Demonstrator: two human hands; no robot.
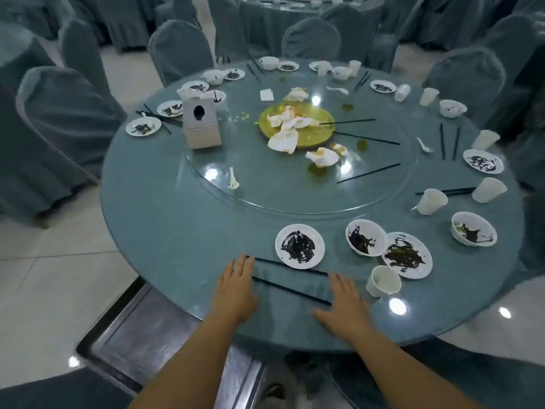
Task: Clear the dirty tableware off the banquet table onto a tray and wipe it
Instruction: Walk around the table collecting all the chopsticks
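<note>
Ok, straight ahead of my fingertips: dirty plate (300,246) smeared w/ dark sauce, just past the L fingers. Further R, beyond the R fingertips, a bowl (365,237) touching a 2nd plate (407,255), and a paper cup (383,281) tipped on its side just R of my R fingers. Between the two hands lie two black chopsticks (290,290), running L to R and a bit apart from each other. Well past the fingers is the glass turntable (265,184) w/ a yellow dish (312,134), crumpled napkins (283,140), a tissue box (200,122) and a white spoon (233,178). More plates, cups and chopsticks ring the far edge of the table (177,231).

Hands now: L hand (236,286) flat on the table, palm down, fingers straight and together, gripping nothing; fingertips at the L end of the farther stick, can't tell if touching. R hand (343,305) also flat, palm down, fingers straight, thumb spread toward the L, nothing held; the sticks' R ends reach its fingers.

Metal tray (141,335) sits low, behind my L wrist, below the table edge; partly covered by table and forearm. Far dishes are blurry, contents hard to read.
</note>
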